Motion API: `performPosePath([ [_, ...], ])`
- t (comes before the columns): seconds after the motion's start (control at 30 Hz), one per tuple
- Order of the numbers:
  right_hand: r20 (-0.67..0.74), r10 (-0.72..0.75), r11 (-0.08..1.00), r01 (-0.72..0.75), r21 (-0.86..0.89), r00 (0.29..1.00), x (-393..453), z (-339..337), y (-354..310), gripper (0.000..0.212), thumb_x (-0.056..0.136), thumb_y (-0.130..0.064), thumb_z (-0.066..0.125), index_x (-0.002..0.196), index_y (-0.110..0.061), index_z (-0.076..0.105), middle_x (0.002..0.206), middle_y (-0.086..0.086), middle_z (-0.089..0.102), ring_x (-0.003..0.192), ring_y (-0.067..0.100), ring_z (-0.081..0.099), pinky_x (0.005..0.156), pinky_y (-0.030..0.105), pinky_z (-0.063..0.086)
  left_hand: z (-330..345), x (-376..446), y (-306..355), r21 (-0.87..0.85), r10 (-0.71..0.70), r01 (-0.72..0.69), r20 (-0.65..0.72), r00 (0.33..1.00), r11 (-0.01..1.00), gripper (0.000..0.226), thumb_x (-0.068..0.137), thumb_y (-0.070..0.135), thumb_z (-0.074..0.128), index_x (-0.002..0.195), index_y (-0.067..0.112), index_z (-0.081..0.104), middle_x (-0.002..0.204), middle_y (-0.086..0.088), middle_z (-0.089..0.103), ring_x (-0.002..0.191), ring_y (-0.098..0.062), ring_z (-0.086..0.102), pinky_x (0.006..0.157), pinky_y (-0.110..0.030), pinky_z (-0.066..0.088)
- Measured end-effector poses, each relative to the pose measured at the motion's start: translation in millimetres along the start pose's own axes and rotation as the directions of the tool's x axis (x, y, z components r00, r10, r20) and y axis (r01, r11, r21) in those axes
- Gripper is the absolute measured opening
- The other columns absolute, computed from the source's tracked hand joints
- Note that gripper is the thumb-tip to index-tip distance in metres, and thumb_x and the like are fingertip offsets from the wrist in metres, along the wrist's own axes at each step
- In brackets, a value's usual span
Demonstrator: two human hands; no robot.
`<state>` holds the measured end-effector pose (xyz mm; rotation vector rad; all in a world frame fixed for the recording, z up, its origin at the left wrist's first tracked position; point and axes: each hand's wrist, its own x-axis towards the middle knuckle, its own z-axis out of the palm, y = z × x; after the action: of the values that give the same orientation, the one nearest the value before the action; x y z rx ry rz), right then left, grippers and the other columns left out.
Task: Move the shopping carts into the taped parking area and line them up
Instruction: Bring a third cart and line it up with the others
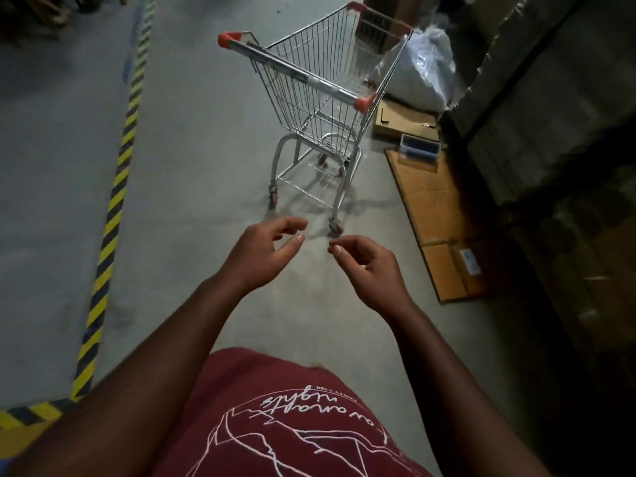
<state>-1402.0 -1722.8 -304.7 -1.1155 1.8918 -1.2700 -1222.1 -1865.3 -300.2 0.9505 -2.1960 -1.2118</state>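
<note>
Here, a small silver wire shopping cart with red handle caps [320, 108] stands on a grey concrete floor [192, 201] at twelve o'clock, apart from both hands. The left hand [266, 249] and right hand [366, 263] hover empty, fingers loosely curled, gripping nothing. Yellow-and-black striped floor tape [117, 187] runs at nine o'clock. Flattened brown cardboard [433, 222] lies at three o'clock. The maroon shirt [289, 418] bears white script, upside down and unreadable.
</note>
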Motion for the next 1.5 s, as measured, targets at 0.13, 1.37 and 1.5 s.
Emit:
performPosePath([
  [0.13, -0.024, 0.014, 1.000, -0.014, -0.022, 1.000, 81, -18, 14, 0.012, 0.099, -0.030, 0.071, 0.108, -0.026, 0.079, 0.101, -0.010, 0.080, 0.097, 0.011, 0.075, 0.089, 0.049, 0.061, 8, 88, -14, -0.031, -0.007, 0.007, -0.014, 1.000, 1.000, 0.025, 0.097, 0.025, 0.068, 0.121, 0.021, 0.074, 0.115, 0.010, 0.075, 0.107, 0.000, 0.069, 0.103, -0.036, 0.056],
  [1.37, -0.034, -0.206, 0.621, 0.104, -0.777, 0.978, 442, -73, 68, 0.024, 0.090, -0.035, 0.065, 0.114, -0.030, 0.066, 0.099, -0.006, 0.070, 0.101, 0.026, 0.064, 0.117, 0.048, 0.034, -7, 448, -86, 0.526, -0.097, 0.190, -0.199, 0.975, 0.829, 0.078, 0.078, 0.096, 0.037, 0.105, 0.031, 0.070, 0.103, 0.014, 0.061, 0.115, -0.016, 0.057, 0.126, -0.053, 0.013],
  [1.5, 0.073, -0.277, 0.578, 0.227, -0.784, 0.958, 431, -107, 84, 0.022, 0.089, -0.035, 0.065, 0.110, -0.029, 0.068, 0.099, -0.005, 0.072, 0.100, 0.027, 0.065, 0.121, 0.049, 0.031, 34, 401, -60, 0.509, -0.139, 0.301, -0.331, 0.933, 0.807, 0.078, 0.076, 0.096, 0.036, 0.104, 0.031, 0.071, 0.098, 0.017, 0.055, 0.116, -0.016, 0.057, 0.125, -0.052, 0.014],
])
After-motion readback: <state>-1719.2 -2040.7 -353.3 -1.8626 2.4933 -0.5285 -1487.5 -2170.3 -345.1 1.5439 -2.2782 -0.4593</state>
